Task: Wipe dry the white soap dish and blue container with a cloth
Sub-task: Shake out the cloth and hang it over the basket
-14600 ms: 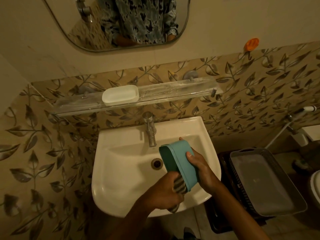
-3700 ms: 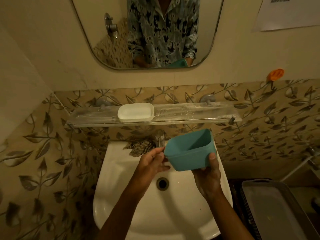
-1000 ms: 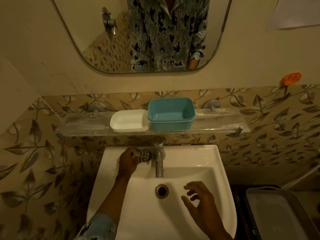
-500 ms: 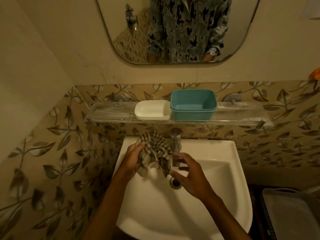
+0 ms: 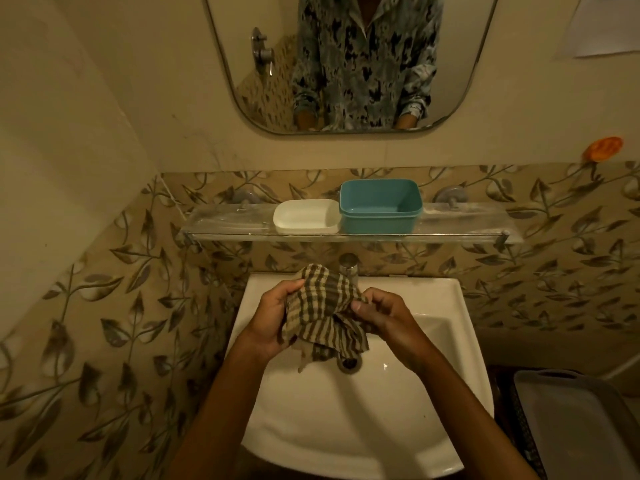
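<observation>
Above the white ceramic basin [image 5: 360,427], both hands [image 5: 273,318] [image 5: 384,315] now grip the checked cloth [image 5: 323,311] — blue plastic container [image 5: 380,206] newly shelved beside the white soap dish [image 5: 306,216], wiping seemingly done.

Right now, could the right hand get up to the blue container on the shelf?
Probably yes. The blue container sits open on the glass shelf, with nothing between it and the right hand. But that hand, like the left hand, is gripping the checked cloth and would need to let go first.
</observation>
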